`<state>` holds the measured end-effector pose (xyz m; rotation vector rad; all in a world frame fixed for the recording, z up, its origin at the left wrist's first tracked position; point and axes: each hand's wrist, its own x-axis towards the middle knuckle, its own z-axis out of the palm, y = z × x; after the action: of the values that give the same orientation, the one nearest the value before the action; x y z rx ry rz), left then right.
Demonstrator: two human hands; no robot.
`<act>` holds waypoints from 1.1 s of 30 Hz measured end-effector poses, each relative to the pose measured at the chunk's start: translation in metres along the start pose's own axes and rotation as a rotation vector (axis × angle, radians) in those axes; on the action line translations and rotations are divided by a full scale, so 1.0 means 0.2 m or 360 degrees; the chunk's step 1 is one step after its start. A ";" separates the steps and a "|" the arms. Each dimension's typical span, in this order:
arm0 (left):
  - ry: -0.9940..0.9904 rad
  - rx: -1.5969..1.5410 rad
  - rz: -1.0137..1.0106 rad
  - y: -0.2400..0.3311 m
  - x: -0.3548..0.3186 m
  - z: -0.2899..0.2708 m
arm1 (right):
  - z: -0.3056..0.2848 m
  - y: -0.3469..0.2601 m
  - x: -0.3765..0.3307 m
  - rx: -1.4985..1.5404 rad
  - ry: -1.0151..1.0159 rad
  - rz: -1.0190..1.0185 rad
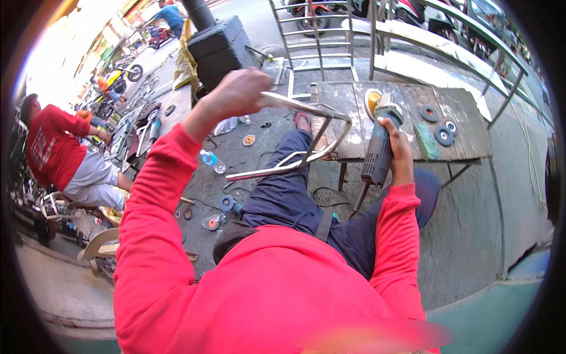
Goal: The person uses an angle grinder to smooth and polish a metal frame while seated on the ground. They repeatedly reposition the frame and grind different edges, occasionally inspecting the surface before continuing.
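Note:
My left hand (244,89), slightly blurred, is raised and closed around one end of a bent metal tube frame (265,171). The shiny frame hangs above my legs, its curved side toward the bench. In my right hand (400,150) is an angle grinder (377,154), its dark body pointing down and its head up. A yellow-and-white disc (372,103) is on the grinder head, over the wooden bench (342,97). The frame and the disc are apart. Whether the disc is spinning, I cannot tell.
Dark grinding discs (444,135) and a green block (427,141) lie on the bench. A water bottle (213,161), a second grinder (230,204) and cords lie on the floor. To the left, a person in red (56,144) sits by a tool-covered table. Metal railings (318,41) stand beyond.

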<state>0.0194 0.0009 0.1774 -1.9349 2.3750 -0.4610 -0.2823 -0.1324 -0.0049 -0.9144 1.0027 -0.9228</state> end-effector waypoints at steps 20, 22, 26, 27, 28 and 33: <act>0.1189 -0.3130 -0.0273 0.24 0.67 0.45 | -0.01 0.03 -0.05 0.0034 -0.0032 0.0043; 0.1126 -0.3096 -0.0290 0.26 0.76 0.44 | -0.02 0.02 -0.04 0.0070 -0.0012 0.0031; 0.1166 -0.3027 -0.0325 0.28 0.88 0.46 | -0.04 0.01 -0.01 0.0164 0.0011 -0.0006; 0.1164 -0.3015 -0.0315 0.28 0.91 0.46 | -0.04 0.02 0.00 0.0178 0.0021 -0.0006; 0.1169 -0.3002 -0.0306 0.28 0.95 0.46 | -0.05 0.02 0.02 0.0181 0.0021 -0.0018; 0.1144 -0.2994 -0.0378 0.21 1.10 0.44 | -0.03 0.06 0.09 0.0257 0.0063 0.0047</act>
<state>-0.0496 -0.2205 0.1150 -2.6233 3.2327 2.3194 -0.2803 -0.1473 -0.0217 -0.7467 0.9583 -0.9849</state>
